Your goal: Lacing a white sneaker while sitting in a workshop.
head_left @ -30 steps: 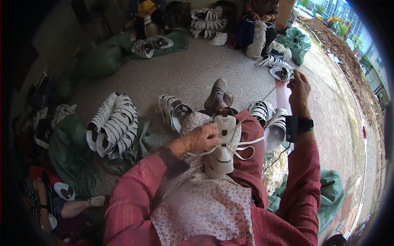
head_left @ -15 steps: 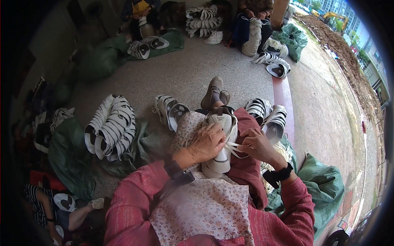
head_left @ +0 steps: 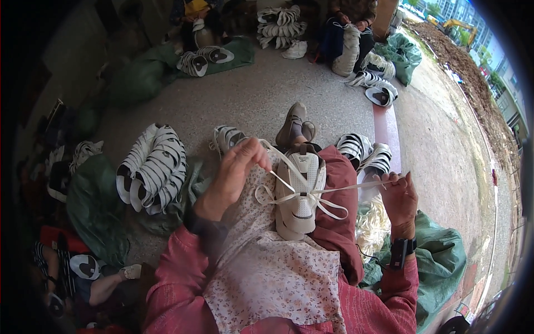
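Observation:
On my lap lies a white shoe upper [head_left: 300,220], its toe toward me, over a floral apron [head_left: 272,273]. A flat white shoelace [head_left: 356,187] crosses its middle, with loops lying to both sides. My left hand [head_left: 236,172] is raised left of the shoe, fingers closed on one part of the lace. Out to the right, my right hand [head_left: 399,200] pinches the other end between thumb and finger, drawn nearly straight.
Stacked white uppers [head_left: 153,167] stand at left on green sacking, with more uppers [head_left: 364,153] beyond my right knee. A bundle of cream laces [head_left: 372,228] lies beside a green sack [head_left: 431,256]. Other people sit at the back and lower left.
Both hands have moved apart from the shoe's middle, left hand up and left, right hand out to the right. The lace now stretches between them, and loops show on the shoe.

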A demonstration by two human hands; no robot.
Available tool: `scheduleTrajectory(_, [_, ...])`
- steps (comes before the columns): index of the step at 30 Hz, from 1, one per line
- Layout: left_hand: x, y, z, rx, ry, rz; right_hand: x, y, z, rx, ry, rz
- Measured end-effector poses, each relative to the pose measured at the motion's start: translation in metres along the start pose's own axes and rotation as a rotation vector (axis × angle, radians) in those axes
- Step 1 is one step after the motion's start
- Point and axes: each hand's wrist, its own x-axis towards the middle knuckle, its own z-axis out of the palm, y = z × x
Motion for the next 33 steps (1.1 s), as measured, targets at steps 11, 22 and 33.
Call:
scheduleTrajectory(11, [-0.029, 0.056, -0.057, -0.289, 0.339, 0.297, -0.003, 0.002, -0.003, -0.450, 0.284, -0.091])
scheduleTrajectory(22, [-0.026, 0.013, 0.001, 0.063, 0.159, -0.061, 0.026, 0.053, 0.097, -1.375, -0.148, -0.214])
scheduleTrajectory(33, [-0.023, -0.028, 0.037, 0.420, 0.046, 0.071, 0.046, 0.106, 0.136, -0.751, -0.039, 0.104])
